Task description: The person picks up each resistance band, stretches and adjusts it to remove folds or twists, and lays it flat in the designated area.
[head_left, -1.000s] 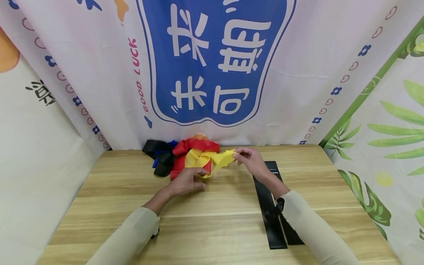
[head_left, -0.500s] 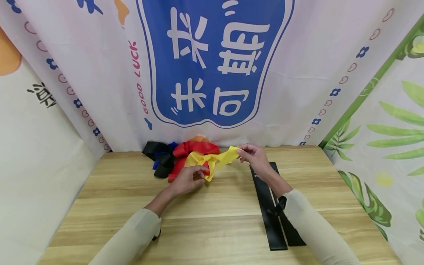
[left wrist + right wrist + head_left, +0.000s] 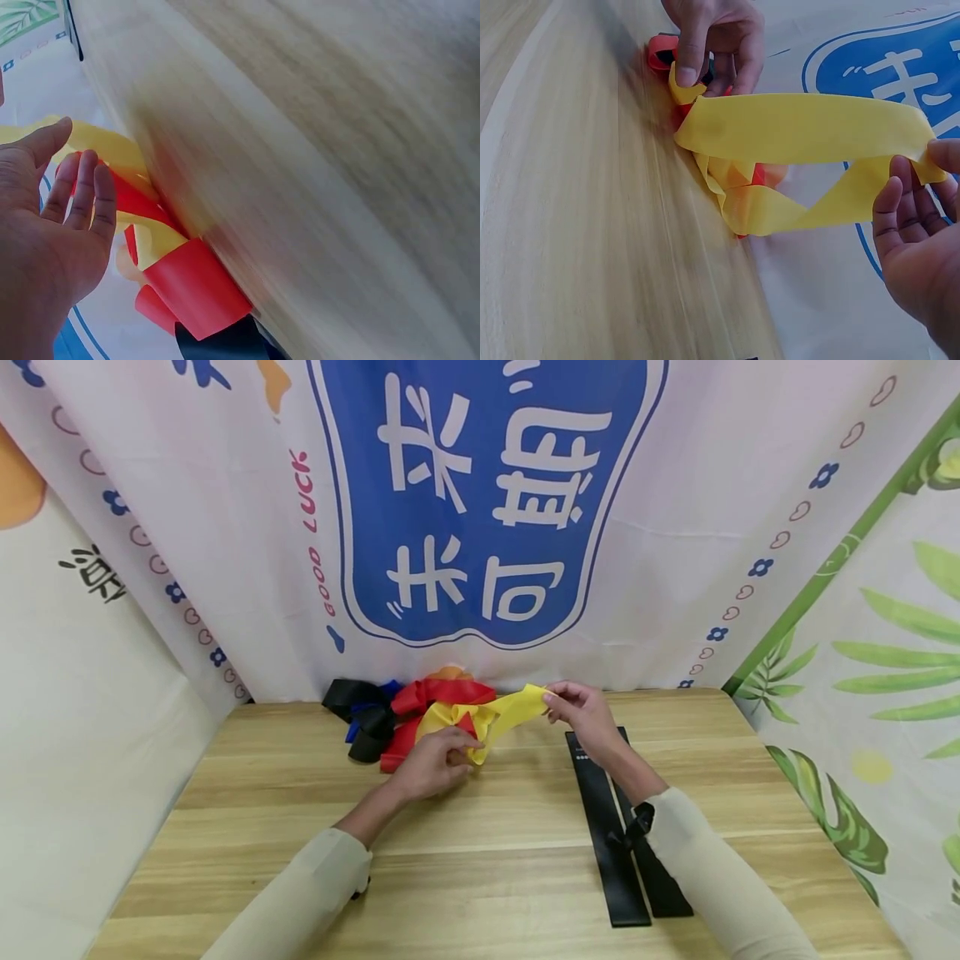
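Note:
My right hand [image 3: 588, 714] pinches one end of a yellow resistance band [image 3: 517, 708] between thumb and fingers. In the right wrist view the yellow loop is stretched out from the pile in two flat strands. My left hand [image 3: 438, 760] is beside the pile, fingertips right at a red resistance band [image 3: 199, 289] and the near end of the yellow one. Its thumb stands apart from its loosely bent fingers in the left wrist view. The yellow band's near end is tangled with the red one. An orange band [image 3: 453, 672] shows behind.
Black [image 3: 371, 732] and blue resistance bands lie curled at the pile's left, against the printed curtain [image 3: 660, 527] at the back. Two flat black bands [image 3: 611, 852] lie lengthwise on the wooden table [image 3: 487, 877], partly under the right forearm.
My right hand has moved slightly right and up, drawing the yellow band out straighter. My left hand has shifted a little right, and a red tip now shows above its fingers.

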A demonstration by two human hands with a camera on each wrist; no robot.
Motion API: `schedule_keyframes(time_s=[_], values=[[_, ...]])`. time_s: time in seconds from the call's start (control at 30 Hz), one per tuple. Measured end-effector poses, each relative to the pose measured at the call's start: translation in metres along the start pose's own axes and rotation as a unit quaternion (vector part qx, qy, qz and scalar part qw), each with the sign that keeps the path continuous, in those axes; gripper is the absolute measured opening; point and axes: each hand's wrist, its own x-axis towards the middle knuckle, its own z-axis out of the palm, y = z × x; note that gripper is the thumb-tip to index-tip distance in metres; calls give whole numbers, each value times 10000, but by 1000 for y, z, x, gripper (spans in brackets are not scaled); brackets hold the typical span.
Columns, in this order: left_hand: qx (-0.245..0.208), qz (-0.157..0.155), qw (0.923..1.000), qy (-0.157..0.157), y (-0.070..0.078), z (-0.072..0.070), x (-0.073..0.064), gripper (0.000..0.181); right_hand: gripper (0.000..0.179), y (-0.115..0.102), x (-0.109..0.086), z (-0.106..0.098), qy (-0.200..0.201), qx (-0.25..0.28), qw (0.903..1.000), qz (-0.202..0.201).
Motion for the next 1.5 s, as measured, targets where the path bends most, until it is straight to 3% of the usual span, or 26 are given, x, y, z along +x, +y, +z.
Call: schedule_keyframes(time_s=[0.23,0.53,0.77,0.9,1.03,1.3,1.5], values=[[76,15,10000,63,4,2,5,40,23,-3,1,2,-37,280,9995,-147],[359,398,9984,155,4,2,7,15,24,-14,-2,4,-97,337,9993,-145],[-239,-19,9992,308,1,0,4,9,17,-25,-1,-1,-120,400,9987,-304],[-437,-181,9987,212,3,0,5,13,11,-33,1,-3,-65,533,9974,-473],[-513,-137,9984,166,6,3,6,24,17,-42,1,-1,-102,450,9972,-591],[-822,-214,9940,696,18,10,14,41,23,-51,-2,5,-216,201,9965,-786],[-464,-70,9962,731,22,18,19,30,18,-54,-3,5,-257,269,9959,-820]])
